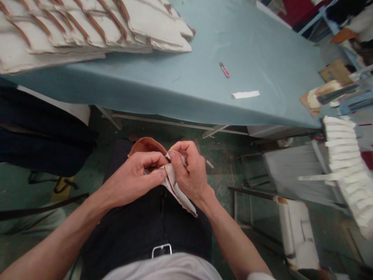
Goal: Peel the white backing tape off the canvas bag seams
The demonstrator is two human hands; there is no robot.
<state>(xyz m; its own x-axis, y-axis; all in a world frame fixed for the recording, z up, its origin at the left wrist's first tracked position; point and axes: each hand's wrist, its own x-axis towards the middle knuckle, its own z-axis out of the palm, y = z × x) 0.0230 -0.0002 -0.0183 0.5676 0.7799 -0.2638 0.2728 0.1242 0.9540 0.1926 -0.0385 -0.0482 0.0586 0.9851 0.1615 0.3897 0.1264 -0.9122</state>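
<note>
Over my lap, both hands hold a soft leather-like piece with a white side (181,197) and a rounded brown part (147,144). My left hand (140,175) pinches its upper edge between thumb and fingers. Close beside it, my right hand (190,169) grips the same edge, thumb against the curled forefinger. The fingertips of the two hands nearly meet. A white flap hangs down between my wrists, and the brown part bulges out behind my left hand. Whatever lies right between the fingertips is too small to make out.
Ahead stands a table with a blue-green cover (204,89). On it lie stacked white pieces with brown edges (96,27), pink thread snips (224,70) and a white strip (245,94). At right, a bundle of white strips (345,155) hangs near metal frames.
</note>
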